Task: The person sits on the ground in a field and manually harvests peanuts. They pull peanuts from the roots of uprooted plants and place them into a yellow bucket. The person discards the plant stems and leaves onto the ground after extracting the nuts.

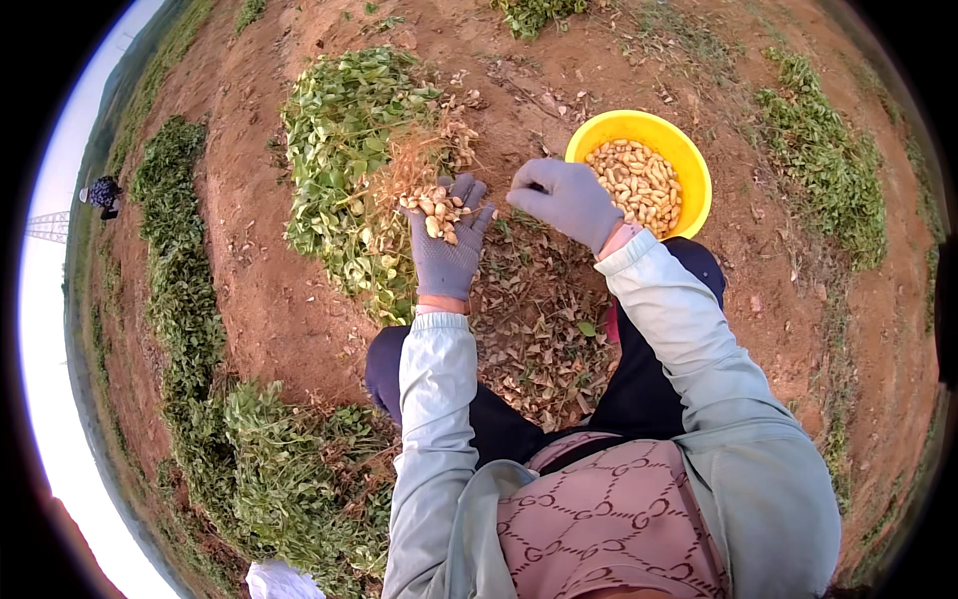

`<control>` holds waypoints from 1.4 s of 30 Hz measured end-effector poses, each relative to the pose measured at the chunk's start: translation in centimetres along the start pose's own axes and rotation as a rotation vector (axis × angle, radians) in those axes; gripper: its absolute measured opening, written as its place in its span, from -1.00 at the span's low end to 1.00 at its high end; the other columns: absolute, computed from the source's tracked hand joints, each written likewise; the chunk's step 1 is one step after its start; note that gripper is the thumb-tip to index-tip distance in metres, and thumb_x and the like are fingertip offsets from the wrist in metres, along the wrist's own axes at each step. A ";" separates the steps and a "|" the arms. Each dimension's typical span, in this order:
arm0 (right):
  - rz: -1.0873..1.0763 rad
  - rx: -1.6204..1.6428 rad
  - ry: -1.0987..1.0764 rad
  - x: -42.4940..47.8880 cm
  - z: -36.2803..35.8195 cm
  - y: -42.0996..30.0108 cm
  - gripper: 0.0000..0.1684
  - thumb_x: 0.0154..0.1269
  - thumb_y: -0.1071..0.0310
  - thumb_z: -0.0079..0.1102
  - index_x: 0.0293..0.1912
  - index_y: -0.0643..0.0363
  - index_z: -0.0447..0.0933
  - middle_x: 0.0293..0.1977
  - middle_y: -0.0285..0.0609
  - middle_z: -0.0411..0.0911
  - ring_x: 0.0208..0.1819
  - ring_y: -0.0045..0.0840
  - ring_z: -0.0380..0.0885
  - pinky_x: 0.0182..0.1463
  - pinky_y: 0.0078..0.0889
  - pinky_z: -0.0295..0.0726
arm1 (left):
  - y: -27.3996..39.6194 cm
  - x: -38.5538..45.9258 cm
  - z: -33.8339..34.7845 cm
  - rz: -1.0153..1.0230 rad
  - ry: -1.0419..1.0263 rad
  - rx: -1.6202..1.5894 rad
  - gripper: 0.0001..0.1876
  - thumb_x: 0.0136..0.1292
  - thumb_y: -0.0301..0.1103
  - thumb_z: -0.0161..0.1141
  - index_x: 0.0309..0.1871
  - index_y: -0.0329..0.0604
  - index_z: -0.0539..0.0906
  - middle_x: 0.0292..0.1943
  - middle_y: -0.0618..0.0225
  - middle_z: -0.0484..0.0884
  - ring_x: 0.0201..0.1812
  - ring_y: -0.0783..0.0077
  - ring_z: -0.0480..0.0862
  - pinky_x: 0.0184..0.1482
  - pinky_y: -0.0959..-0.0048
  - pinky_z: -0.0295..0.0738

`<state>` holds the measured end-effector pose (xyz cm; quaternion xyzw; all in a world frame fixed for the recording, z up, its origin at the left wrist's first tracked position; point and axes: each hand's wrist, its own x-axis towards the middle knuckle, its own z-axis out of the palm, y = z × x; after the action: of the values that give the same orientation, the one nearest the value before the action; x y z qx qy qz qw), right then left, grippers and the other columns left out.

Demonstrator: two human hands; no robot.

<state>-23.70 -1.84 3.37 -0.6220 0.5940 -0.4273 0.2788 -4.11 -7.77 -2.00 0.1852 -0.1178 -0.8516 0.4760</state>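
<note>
My left hand (451, 251), in a grey knitted glove, is palm up with its fingers spread under a cluster of peanut pods (434, 210). Thin brown roots (412, 166) run from these pods into a pile of pulled peanut plants (337, 150), whose green leaves lie to the left. My right hand (572, 198), gloved alike, hovers beside a yellow plastic basin (700, 176) and covers part of its near left rim. Its fingers are curled towards the thumb, and whatever they may hold is hidden. Many loose peanut pods (636, 180) lie in the basin.
Dry leaves (546, 322) litter the ground between my legs. More plants lie in a row (179, 262) at left, a heap (299, 464) at lower left and a patch (823, 157) at right. A white bag (281, 580) lies bottom left. Another person (103, 196) is far off.
</note>
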 end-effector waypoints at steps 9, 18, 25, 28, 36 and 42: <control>0.134 -0.030 -0.216 0.4 8.1 -0.7 -0.51 0.14 -0.13 0.30 -0.23 0.12 0.61 -0.35 -0.01 0.65 -0.26 -0.13 0.65 -0.16 -0.16 0.59 | -0.7 -0.5 0.0 -0.029 0.029 0.108 -0.30 0.49 0.27 -0.32 0.30 -0.18 0.38 0.25 0.01 0.49 0.27 0.02 0.47 0.35 0.06 0.37; 0.001 -0.416 -0.074 0.7 8.0 -0.5 -0.65 0.25 0.02 0.09 -0.37 0.10 0.59 -0.42 -0.03 0.64 -0.36 -0.11 0.64 -0.26 -0.07 0.61 | -1.2 0.1 -1.0 -0.075 -0.026 0.109 -0.36 0.56 0.14 -0.38 0.34 -0.25 0.35 0.26 0.01 0.47 0.27 0.04 0.46 0.37 0.08 0.33; -0.171 -0.057 -0.183 -0.8 8.0 -1.0 -0.83 0.16 0.18 0.21 -0.40 0.05 0.60 -0.48 -0.14 0.61 -0.46 -0.19 0.60 -0.31 -0.18 0.58 | -0.5 0.3 -3.2 -0.084 0.084 0.168 -0.44 0.56 0.11 -0.30 0.10 -0.26 0.46 -0.02 0.13 0.55 0.02 0.13 0.53 0.20 0.14 0.46; -0.157 0.236 -0.225 -1.6 7.3 -1.6 -0.81 0.15 0.25 0.33 -0.38 0.14 0.56 -0.52 -0.24 0.57 -0.56 -0.38 0.57 -0.38 -0.38 0.57 | -0.2 0.9 -2.7 -0.146 -0.403 -0.195 -0.43 0.56 0.12 -0.31 0.09 -0.24 0.48 -0.03 0.13 0.57 -0.02 0.12 0.57 0.16 0.13 0.49; 0.441 0.361 -0.196 -0.1 8.0 -1.7 -0.65 0.32 0.13 0.31 -0.27 0.24 0.48 -0.54 -0.26 0.52 -0.62 -0.61 0.52 -0.52 -0.58 0.50 | -1.5 0.2 -2.1 -0.160 0.069 0.201 -0.29 0.53 0.23 -0.38 0.39 -0.21 0.32 0.26 0.07 0.48 0.20 0.12 0.53 0.23 0.23 0.48; 0.153 0.341 -0.087 0.5 9.2 0.0 -0.68 0.26 0.20 0.35 -0.29 0.27 0.52 -0.46 -0.17 0.55 -0.59 -0.55 0.51 -0.50 -0.48 0.49 | -1.3 -0.1 -2.0 -0.197 -0.053 0.040 -0.18 0.48 0.30 -0.34 0.36 -0.36 0.34 0.22 0.06 0.50 0.24 0.15 0.49 0.34 0.19 0.34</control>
<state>-15.80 -3.80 -0.92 -0.5365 0.5459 -0.4722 0.4373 -4.24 -7.01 -4.24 0.1827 -0.1286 -0.8963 0.3830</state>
